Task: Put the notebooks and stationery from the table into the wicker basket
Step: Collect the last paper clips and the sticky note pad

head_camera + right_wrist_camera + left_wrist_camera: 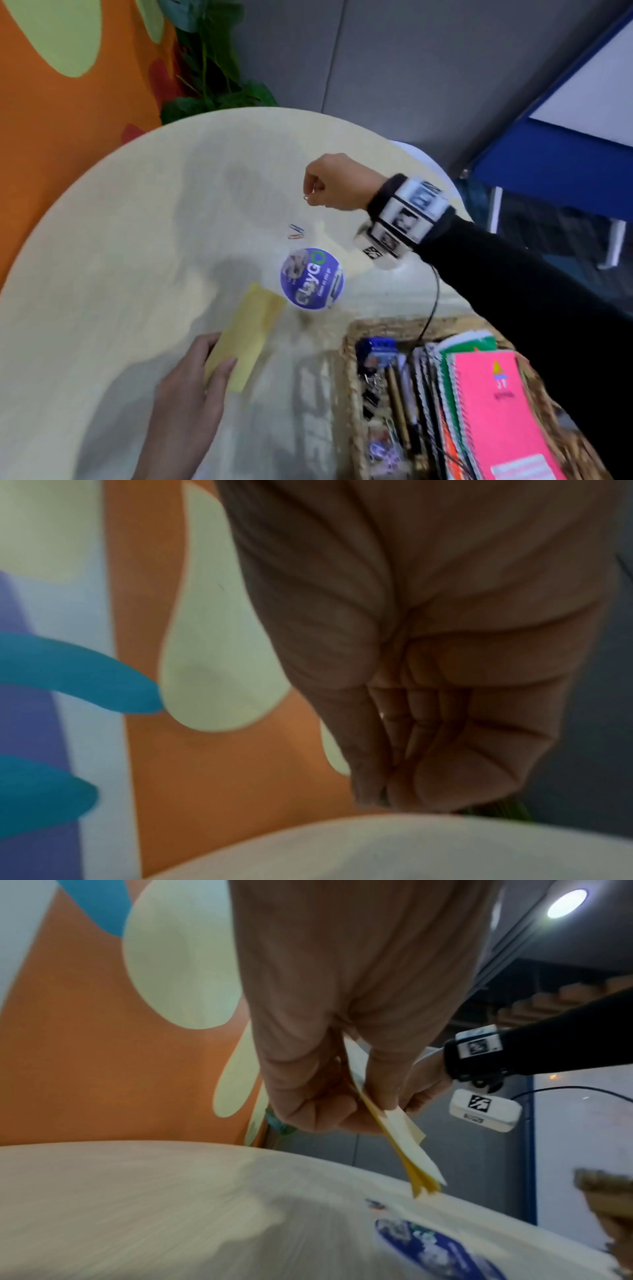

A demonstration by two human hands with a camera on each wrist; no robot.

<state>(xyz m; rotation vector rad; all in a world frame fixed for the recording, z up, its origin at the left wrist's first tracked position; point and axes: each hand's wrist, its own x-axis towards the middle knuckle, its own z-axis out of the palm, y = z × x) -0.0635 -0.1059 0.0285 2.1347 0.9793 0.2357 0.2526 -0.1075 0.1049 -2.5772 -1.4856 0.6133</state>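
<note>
My left hand [205,370] grips a yellow pad of sticky notes [245,337] at its near end, thumb on one face and fingers on the other; in the left wrist view the pad [407,1139] hangs tilted above the table. My right hand [322,186] hovers over the far middle of the table, fingers curled, pinching a small paper clip [306,197]. Two more paper clips [296,232], one blue and one orange, lie on the table below it. The wicker basket [349,346] at the near right holds notebooks [493,404], pens and clips.
A round blue sticker [311,278] is fixed to the pale round table [120,240]. A leafy plant [212,68] and an orange patterned wall stand behind the table. A blue-framed board [565,137] stands at the far right.
</note>
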